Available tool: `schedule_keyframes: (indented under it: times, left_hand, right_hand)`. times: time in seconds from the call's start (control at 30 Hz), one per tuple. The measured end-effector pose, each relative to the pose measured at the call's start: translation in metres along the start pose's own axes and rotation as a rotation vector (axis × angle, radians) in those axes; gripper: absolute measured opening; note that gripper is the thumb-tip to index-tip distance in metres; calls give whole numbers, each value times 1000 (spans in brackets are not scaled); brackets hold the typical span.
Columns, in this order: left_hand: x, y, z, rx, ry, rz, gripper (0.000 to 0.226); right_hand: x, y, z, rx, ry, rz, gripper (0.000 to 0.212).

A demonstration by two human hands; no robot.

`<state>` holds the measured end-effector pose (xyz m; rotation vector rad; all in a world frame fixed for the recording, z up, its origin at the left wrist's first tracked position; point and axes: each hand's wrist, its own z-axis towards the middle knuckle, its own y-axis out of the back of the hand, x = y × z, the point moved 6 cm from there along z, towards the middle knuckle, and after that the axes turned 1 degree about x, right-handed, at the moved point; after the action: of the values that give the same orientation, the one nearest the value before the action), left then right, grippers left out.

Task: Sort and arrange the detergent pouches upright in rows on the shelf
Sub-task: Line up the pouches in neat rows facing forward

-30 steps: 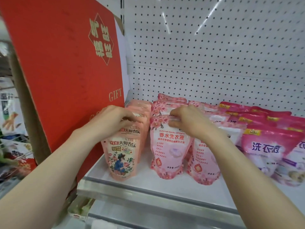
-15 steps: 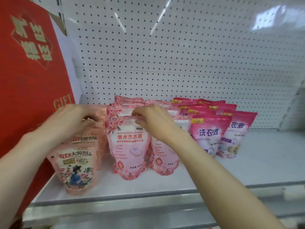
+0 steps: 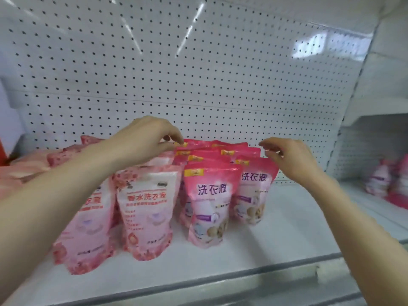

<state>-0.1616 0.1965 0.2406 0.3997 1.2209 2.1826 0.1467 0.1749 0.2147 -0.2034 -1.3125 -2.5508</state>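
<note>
Both hands have shifted right, off the pale pouches (image 3: 145,208) to the magenta pouches (image 3: 209,202) standing on the shelf (image 3: 282,228). My left hand (image 3: 148,138) seems to pinch a rear top; my right hand (image 3: 291,157) hovers, fingers loosely curled. I'd square the tops row by row.

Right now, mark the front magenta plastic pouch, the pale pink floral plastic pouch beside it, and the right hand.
front magenta plastic pouch (image 3: 209,195): head view, printed front face.
pale pink floral plastic pouch (image 3: 144,208): head view, white front panel.
right hand (image 3: 289,157): head view, back of hand.
</note>
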Motion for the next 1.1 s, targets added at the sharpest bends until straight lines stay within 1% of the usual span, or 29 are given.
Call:
schedule_keyframes:
  times: [0.07,0.17,0.23,0.37,0.43,0.47,0.5,0.53,0.57,0.63,0.77,0.9,1.0,1.07,1.1]
  left_hand:
    - [-4,-18,37,22,41,5,15]
    - [-5,-49,86,101,103,55,15]
    - [-4,-68,109,163,140,84,15]
    - [3,-102,136,270,228,76,17]
    - [8,-116,142,329,259,106,17]
    - [10,-123,144,354,272,103,17]
    - [12,-128,145,375,280,90,17]
    - [14,-131,146,394,286,75,17]
    - [16,-132,146,411,289,60,17]
    - [20,-131,145,440,297,30,16]
    - [19,-126,141,508,337,-89,23]
    - [15,-123,138,517,330,-191,19]
    - [10,-125,139,475,309,-126,17]
    - [6,-126,140,432,309,-41,17]
    - [5,-123,140,399,305,3,16]
  right_hand:
    - [-26,-5,22,59,42,33,25]
    - [-51,-17,59,160,129,95,25]
    - [-56,-30,84,242,191,128,26]
    - [-50,-64,123,449,304,109,31]
    - [-43,-84,131,546,356,63,24]
    - [-42,-93,134,572,366,38,14]
    - [-40,-100,135,583,388,31,3]
    - [-38,-104,137,573,397,31,13]
    - [-38,-107,139,555,404,47,17]
    - [-39,-109,142,510,404,70,2]
    - [-36,-109,141,508,410,124,7]
    - [-30,-111,139,506,409,141,9]
    - [-30,-111,137,515,377,102,12]
    - [-31,-101,135,461,372,116,18]
    - [-32,-91,133,406,373,165,17]
